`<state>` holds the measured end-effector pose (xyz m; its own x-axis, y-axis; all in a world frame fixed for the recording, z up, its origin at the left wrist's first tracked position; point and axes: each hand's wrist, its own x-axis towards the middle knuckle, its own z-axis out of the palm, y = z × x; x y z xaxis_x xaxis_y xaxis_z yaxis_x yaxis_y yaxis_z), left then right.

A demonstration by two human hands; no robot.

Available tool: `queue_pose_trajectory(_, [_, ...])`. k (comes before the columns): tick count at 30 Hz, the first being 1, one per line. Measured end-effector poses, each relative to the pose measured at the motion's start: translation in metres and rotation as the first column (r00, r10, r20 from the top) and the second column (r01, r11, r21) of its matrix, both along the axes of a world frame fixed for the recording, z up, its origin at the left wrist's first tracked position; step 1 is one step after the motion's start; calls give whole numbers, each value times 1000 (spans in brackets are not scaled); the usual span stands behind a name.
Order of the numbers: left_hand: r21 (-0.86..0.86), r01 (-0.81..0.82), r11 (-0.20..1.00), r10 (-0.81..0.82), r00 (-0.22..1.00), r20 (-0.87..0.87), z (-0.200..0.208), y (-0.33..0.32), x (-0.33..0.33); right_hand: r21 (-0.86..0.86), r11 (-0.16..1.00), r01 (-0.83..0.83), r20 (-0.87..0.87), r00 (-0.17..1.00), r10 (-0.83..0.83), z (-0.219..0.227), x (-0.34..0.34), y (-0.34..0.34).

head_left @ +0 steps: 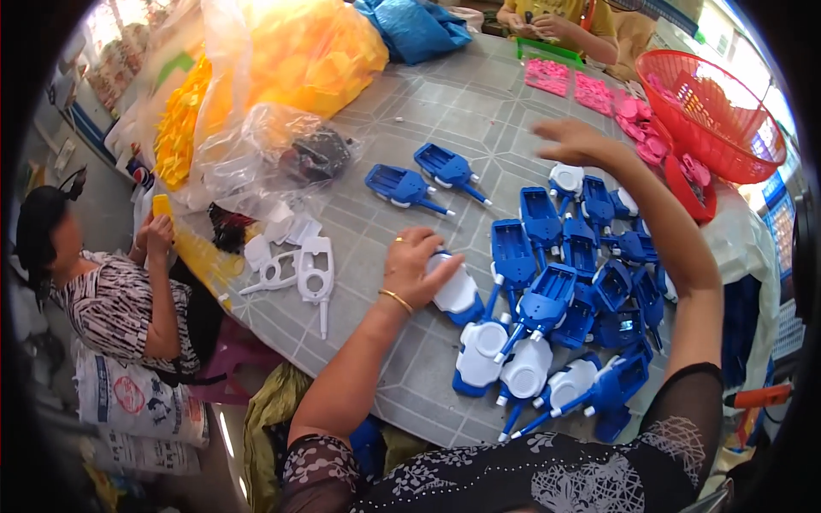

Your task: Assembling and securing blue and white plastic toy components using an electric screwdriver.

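Observation:
My left hand (pixel 414 267) grips a blue-and-white plastic toy casing (pixel 456 291), its white side up, at the left edge of a heap of similar parts. My right hand (pixel 568 142) is in the air beyond the heap with fingers stretched out, holding nothing. In the heap, blue casings (pixel 542 299) with open compartments and short stems overlap others showing white round fronts (pixel 525 369). Two blue casings (pixel 400 185) lie apart, beyond my left hand. White plastic frames (pixel 315 278) with round holes lie to its left.
Pink pieces (pixel 634 124) and a red basket (pixel 710 111) stand at the far right. A large clear bag of yellow pieces (pixel 316 51) fills the far left, near a blue bag (pixel 414 30). One person sits at the left; another works at the far side beside a green tray (pixel 547 53).

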<state>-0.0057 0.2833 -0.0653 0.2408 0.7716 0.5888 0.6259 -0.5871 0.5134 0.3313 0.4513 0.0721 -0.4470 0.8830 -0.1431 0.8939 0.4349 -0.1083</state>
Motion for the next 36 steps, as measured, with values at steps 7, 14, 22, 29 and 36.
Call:
queue_pose_trajectory(7, [-40,281,959,-281,960,10,20,-10,10,202,955,-216,-42,972,229,-72,-236,41])
queue_pose_trajectory(14, [-10,-98,995,98,995,3,4,1,7,-159,983,-96,-62,994,88,-79,-179,30])
queue_pose_trajectory(22, [-328,456,827,-413,890,195,17,-10,12,-72,997,-32,-26,999,30,-81,-66,-90])
queue_pose_trajectory(29, [-396,566,723,-529,822,209,24,-12,17,140,854,502,-427,808,-405,-34,145,-73])
queue_pose_trajectory(36, [-454,681,574,-548,732,405,23,-11,16,-196,892,407,76,914,-400,-65,238,-84])
